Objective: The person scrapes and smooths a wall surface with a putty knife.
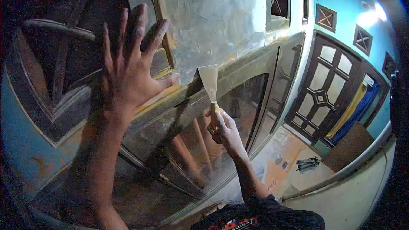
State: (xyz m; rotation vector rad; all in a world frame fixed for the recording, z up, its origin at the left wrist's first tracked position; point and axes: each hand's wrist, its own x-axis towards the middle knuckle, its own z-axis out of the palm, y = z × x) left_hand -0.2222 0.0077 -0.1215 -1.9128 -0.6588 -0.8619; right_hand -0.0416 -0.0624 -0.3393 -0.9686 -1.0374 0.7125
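Observation:
My left hand (132,66) is open, its fingers spread wide over the corner of a dark wooden frame (159,15) beside the grey patched wall (208,21). Whether the palm presses on the surface cannot be made out. Lower and to the right, my right hand (225,132) is closed round the handle of a putty knife (209,81). The flat, pale blade points up, its wide edge at the wall just above the wooden door frame's top rail (238,66). Yellowish smears run along the joint between wall and rail.
Below the rail is a dark wooden door with panes (238,102). At far left, a second frame has crossed bars (57,55). To the right stand a double door (321,87) with hanging blue and yellow cloth (353,106), a leaning brown board (347,149) and dark items on the floor (307,164).

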